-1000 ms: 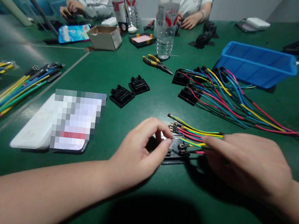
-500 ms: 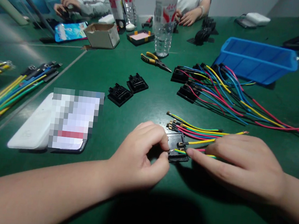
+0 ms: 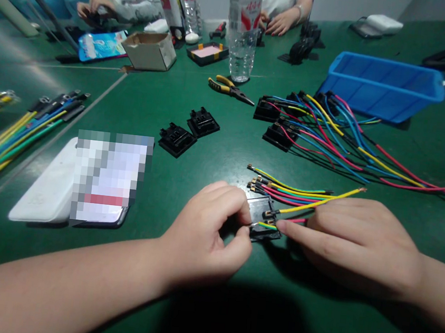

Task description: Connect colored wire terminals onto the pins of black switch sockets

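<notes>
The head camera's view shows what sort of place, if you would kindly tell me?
Probably a small wiring assembly workshop: short coloured wires with metal terminals, black plastic parts and yellow-handled pliers are on a shared green table.

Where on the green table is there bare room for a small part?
Bare: between the phone and left hand; between the unwired blocks and wired blocks; between the right end of the blue bin and the red wires. Crowded: about the right hand, where loose wires crowd a black base.
</notes>
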A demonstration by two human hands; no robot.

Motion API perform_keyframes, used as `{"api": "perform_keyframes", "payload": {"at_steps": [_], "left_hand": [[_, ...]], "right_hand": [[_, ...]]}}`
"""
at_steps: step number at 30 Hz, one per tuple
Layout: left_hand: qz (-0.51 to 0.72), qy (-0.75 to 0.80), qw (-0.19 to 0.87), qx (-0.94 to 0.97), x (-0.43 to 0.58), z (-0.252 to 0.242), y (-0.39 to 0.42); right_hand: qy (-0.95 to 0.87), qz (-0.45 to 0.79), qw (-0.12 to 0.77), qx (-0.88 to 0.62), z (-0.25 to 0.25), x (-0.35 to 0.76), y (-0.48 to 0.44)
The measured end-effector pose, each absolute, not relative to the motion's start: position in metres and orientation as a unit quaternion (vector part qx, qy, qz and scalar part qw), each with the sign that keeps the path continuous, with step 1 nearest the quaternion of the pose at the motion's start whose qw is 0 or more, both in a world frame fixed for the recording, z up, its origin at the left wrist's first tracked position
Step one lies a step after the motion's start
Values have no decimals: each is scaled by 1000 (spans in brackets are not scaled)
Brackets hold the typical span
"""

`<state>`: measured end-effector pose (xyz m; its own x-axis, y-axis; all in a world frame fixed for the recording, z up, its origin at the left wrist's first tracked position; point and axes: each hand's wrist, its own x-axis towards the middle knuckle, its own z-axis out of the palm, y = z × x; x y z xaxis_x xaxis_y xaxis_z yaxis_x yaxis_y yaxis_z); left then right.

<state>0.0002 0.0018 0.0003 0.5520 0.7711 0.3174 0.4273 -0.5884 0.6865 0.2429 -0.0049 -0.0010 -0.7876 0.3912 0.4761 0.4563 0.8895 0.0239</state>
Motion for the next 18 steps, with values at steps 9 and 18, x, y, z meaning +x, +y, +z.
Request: {"api": "perform_keyframes", "payload": {"at_steps": [9, 18], "left_hand": [[292, 373, 243, 846, 3, 2, 1], [280, 384, 233, 849, 3, 2, 0]], "right_hand": [[-941, 12, 267, -208, -4, 244, -4], [-942, 22, 265, -204, -4, 245, -2]]}}
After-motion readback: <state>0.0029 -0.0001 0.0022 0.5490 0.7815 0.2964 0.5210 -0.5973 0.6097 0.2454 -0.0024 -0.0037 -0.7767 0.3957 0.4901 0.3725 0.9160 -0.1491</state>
